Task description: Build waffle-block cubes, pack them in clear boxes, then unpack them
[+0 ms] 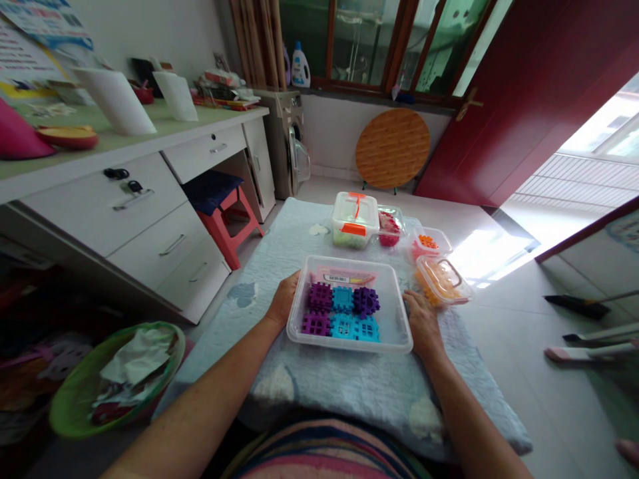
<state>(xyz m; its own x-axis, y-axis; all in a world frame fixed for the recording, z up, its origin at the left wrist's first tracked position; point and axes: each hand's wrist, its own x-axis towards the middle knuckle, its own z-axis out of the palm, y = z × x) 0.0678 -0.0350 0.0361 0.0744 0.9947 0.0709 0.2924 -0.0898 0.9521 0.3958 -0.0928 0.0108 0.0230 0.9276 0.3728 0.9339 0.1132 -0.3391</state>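
A clear plastic box (394,319) stands before me on the cloth-covered table. My left hand (284,301) grips its left side, with the fingers partly hidden behind the wall. On the opposite side my right hand (422,320) is closed against the right wall. Inside lie several interlocking plastic blocks in two rows: magenta-purple blocks (319,296) at the left, light blue blocks (343,299) beside them, and a dark purple block (367,302) at the back right. A pink label (344,276) shows along the far wall.
Behind the box stand a lidded container with orange clips (355,219), a container of red pieces (389,227), one with orange pieces (428,242) and a lidded orange-filled one (443,279). A green waste basket (64,406) and red stool (227,233) are left.
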